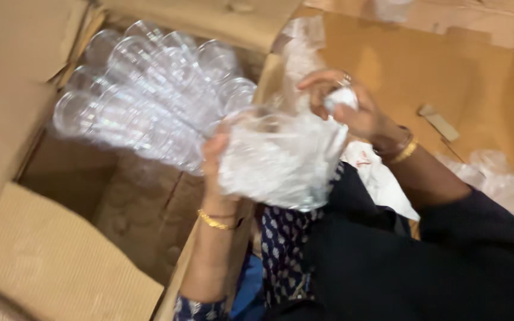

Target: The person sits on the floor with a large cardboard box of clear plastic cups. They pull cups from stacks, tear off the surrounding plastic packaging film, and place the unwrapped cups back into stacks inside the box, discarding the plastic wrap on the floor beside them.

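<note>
My left hand (214,159) grips the near end of several stacks of clear plastic cups (150,95), which fan out over an open cardboard box (43,249). A crumpled clear plastic bag (281,160) wraps the near ends of the stacks. My right hand (346,104) is closed on the bunched top of that bag, just right of the cups. Gold bangles sit on both wrists.
The box's flaps (25,41) spread out to the left and top. Flat cardboard (447,71) lies to the right, with loose clear plastic wrap (495,178) and a small cardboard scrap (438,122) on it. Dark clothing fills the lower right.
</note>
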Demonstrator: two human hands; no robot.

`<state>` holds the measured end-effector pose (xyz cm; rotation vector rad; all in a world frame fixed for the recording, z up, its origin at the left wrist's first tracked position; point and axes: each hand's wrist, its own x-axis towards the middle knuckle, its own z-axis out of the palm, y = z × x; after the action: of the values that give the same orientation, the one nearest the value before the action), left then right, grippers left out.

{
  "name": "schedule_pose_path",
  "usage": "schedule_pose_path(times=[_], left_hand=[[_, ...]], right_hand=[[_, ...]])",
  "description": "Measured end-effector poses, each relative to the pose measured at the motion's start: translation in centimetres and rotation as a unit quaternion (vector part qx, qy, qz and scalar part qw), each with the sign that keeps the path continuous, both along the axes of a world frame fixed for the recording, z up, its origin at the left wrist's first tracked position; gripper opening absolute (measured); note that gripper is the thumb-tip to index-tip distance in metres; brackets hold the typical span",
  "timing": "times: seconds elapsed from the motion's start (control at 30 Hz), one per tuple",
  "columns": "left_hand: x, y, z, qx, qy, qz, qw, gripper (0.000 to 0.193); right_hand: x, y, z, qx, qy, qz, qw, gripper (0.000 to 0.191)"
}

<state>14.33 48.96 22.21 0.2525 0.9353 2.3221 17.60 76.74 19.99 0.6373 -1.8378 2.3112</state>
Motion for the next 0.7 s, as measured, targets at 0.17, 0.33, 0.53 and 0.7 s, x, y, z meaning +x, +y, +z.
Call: schedule_pose_path(times=[0.17, 0.33, 0.53, 0.7], left_hand=[[0.1, 1.2, -2.6, 0.003, 0.007, 0.029, 1.000, 0.052], [0.7, 0.0, -3.2, -0.002, -0.003, 0.037, 0.999, 0.051], [1.5, 0.2, -3.9, -0.003, -0.010, 0.053, 0.999, 0.054], [1.4, 0.6, -4.4, 0.007, -0.034, 0.115, 0.993, 0.054]], right_hand=[[1.2, -1.7, -0.1, 0.133, 0.153, -0.063, 0.977, 0.021], [2.3, -2.9, -1.0, 0.182, 0.121, -0.112, 0.969, 0.012], [2.7, -3.2, -1.0, 0.100, 0.048, -0.088, 0.990, 0.018], [3.3, -2.8, -1.1, 0.174, 0.142, -0.062, 0.973, 0.029]])
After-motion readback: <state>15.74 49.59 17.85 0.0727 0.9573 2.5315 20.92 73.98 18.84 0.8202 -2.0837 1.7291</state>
